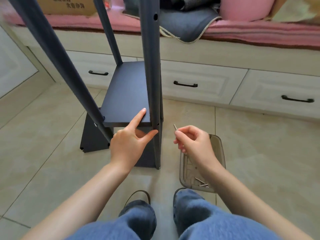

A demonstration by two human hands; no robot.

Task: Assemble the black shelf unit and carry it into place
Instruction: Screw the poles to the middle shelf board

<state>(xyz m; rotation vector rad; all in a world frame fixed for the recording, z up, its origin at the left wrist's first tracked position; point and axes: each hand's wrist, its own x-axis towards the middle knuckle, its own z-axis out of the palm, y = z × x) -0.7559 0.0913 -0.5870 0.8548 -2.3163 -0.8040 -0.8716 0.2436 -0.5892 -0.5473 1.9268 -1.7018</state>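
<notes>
Nearest, at six o'clock, the person's blue-trousered knees (173, 222) are filling the bottom edge, above dark slippers on the pale tiled floor (43, 153). Just past them, at five o'clock, a clear smoky plastic tray (220, 153) is lying on the floor, holding a few loose silver screws (201, 182) at its near end. Over the tray, the right hand (192, 141) is pinching one thin silver screw (175, 127) between thumb and forefinger, the other fingers curling loosely, the screw's tip pointing up. At the centre, the left hand (128, 141) is lying open: its forefinger is resting straight on the front edge of the lower black rectangular shelf board (124, 94), its thumb touching the near black metal upright post (152, 75) just under a screw hole. The black shelf unit is standing partly built on the floor, three posts in view rising from its base; the far right corner is hidden behind the near post. This corner looks unfastened, higher holes are standing empty, and the carrying seems still ahead. Farthest, at twelve o'clock, white drawers (190, 80) are sitting under a pink cushioned bench (259, 32) with a cardboard box (69, 6).
</notes>
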